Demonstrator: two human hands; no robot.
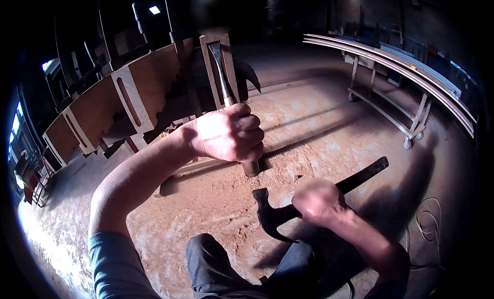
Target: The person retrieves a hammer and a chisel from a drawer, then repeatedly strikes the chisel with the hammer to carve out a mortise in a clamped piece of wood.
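Note:
My left hand (234,133) is wrapped round the wooden handle of a chisel (222,77), whose butt sticks out below the fist toward me. The metal blade slants up and away, its tip end at the slot of a wooden piece (205,62). Whether the tip touches the wood I cannot tell. Lower and to the right, my right hand (320,202) grips a dark claw hammer (265,209) by its handle. The hammer's striking face is just below the chisel's butt, apart from it, and its claw curves down toward my knees.
Slotted wooden pieces (135,101) and brown panels stand along the left, with upright clamps (138,18) above them. Wood chips lie on the floor (216,206). Long boards rest on a wheeled trolley (411,125) at the right. A cable (429,229) loops on the floor near my right arm.

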